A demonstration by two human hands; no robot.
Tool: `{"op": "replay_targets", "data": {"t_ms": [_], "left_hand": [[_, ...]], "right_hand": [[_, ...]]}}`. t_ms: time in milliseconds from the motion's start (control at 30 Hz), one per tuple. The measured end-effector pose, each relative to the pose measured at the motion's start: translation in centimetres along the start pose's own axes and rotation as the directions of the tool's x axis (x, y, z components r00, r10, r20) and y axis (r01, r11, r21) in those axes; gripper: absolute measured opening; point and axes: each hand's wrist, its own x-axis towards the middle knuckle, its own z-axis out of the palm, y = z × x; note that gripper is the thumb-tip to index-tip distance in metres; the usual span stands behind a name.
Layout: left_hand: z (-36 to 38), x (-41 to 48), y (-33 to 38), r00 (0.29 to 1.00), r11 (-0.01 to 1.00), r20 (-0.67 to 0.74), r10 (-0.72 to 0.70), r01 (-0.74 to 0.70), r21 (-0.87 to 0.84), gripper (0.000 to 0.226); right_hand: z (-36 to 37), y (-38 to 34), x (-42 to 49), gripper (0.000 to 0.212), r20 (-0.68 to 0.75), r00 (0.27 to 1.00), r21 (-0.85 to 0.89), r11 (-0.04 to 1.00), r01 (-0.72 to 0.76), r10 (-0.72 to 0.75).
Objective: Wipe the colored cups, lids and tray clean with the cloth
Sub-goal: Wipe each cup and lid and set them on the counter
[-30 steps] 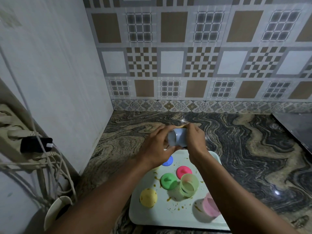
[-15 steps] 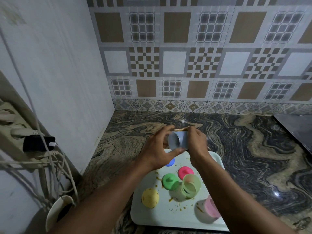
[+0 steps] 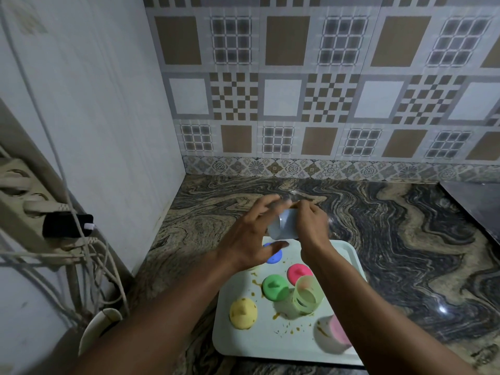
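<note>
Both hands hold a pale blue cup (image 3: 284,226) on its side above the far end of the white tray (image 3: 243,345). My left hand (image 3: 251,239) curls round the cup's open end, thumb underneath. My right hand (image 3: 311,226) grips its base. A small tan scrap (image 3: 290,203) shows between the fingertips; whether it is the cloth I cannot tell. On the tray lie blue (image 3: 273,257), pink (image 3: 299,272), green (image 3: 274,286) and yellow (image 3: 243,312) lids, a green cup (image 3: 308,293) on its side and a pink cup (image 3: 336,331). Brown-yellow stains spot the tray.
The tray sits on a marbled stone counter (image 3: 405,253) in a corner, with a tiled wall behind and a plain wall on the left. A power strip with a black plug (image 3: 67,226) and hanging cables is at the left. A dark slab (image 3: 484,207) lies at the right edge.
The hands stay over the tray's far end with the blue cup. The left fingers have shifted over the cup's rim and look blurred; the cup is tilted slightly differently.
</note>
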Motion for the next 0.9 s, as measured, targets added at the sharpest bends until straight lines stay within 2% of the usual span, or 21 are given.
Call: {"op": "replay_targets", "data": {"t_ms": [33,100,167,233,300,367,400,467,533,567,600,667,733,767,800,833,900], "left_hand": [[0.0,0.0,0.3,0.997,0.996,-0.036,-0.074,0.073,-0.043,0.083],[0.2,0.3,0.6,0.984,0.983,-0.074,-0.160,0.152,-0.103,0.075],[0.5,0.1,0.6,0.993,0.993,-0.058,-0.104,0.100,-0.069,0.063],[0.3,-0.1,0.5,0.999,1.000,-0.034,-0.008,0.007,-0.029,0.066],[0.0,-0.2,0.4,0.998,0.999,-0.045,-0.053,0.052,-0.017,0.077],[0.0,-0.1,0.3,0.996,0.997,-0.046,-0.074,0.074,-0.020,0.073],[0.1,-0.1,0.2,0.999,0.999,-0.016,-0.035,0.035,0.017,0.067],[0.4,-0.5,-0.1,0.998,0.996,0.035,0.048,-0.051,0.072,0.060],[0.0,-0.7,-0.6,1.000,0.998,-0.008,-0.007,0.008,0.065,0.060],[-0.2,-0.7,-0.8,0.995,0.996,-0.061,-0.079,0.082,0.036,0.061],[-0.2,-0.4,-1.0,0.980,0.986,-0.109,-0.166,0.166,-0.009,0.062],[-0.2,0.3,-1.3,0.919,0.925,-0.163,-0.360,0.328,-0.193,0.058],[0.3,1.0,-1.6,0.844,0.811,-0.151,-0.515,0.422,-0.406,0.054],[0.5,1.2,-1.9,0.832,0.789,-0.139,-0.536,0.437,-0.431,0.054],[0.7,1.4,-2.1,0.844,0.803,-0.128,-0.521,0.434,-0.409,0.054],[0.9,1.4,-2.1,0.863,0.825,-0.112,-0.492,0.421,-0.377,0.056],[1.0,1.7,-2.3,0.893,0.864,-0.065,-0.445,0.409,-0.295,0.059]], "right_hand": [[0.1,0.2,-0.1,0.030,-0.007,1.000,0.001,1.000,0.007,-0.007],[0.3,0.5,-0.2,0.031,-0.015,0.999,0.004,1.000,0.028,-0.028],[0.2,0.5,-0.3,0.028,-0.004,1.000,0.003,1.000,0.025,-0.025],[0.1,0.6,0.0,0.026,0.004,1.000,0.020,1.000,0.006,-0.006],[0.1,0.4,-0.1,0.027,0.012,1.000,0.026,0.999,0.028,-0.028],[0.6,0.7,-0.3,0.028,0.026,0.999,0.028,0.999,0.032,-0.032],[0.7,0.8,0.0,0.027,0.020,0.999,0.035,0.999,-0.028,0.028],[0.5,1.0,0.8,0.021,0.077,0.968,0.088,0.966,-0.243,0.237],[-0.2,0.8,1.7,0.021,0.143,0.921,0.140,0.914,-0.381,0.362],[-0.4,0.5,2.0,0.024,0.131,0.925,0.155,0.914,-0.375,0.357],[-0.5,0.4,1.8,0.028,0.093,0.950,0.144,0.940,-0.309,0.298],[-0.4,0.3,0.7,0.041,0.050,0.998,0.028,0.999,-0.024,0.023],[0.1,0.8,-1.3,0.045,0.142,0.967,-0.035,0.975,0.219,-0.212],[0.5,1.1,-1.8,0.042,0.174,0.959,-0.019,0.973,0.229,-0.223],[0.9,1.3,-1.3,0.039,0.175,0.972,0.032,0.987,0.155,-0.158],[1.2,1.2,-0.4,0.037,0.175,0.984,0.109,0.994,0.015,-0.034],[1.5,1.2,2.2,0.035,0.244,0.937,0.213,0.929,-0.302,0.249]]}}
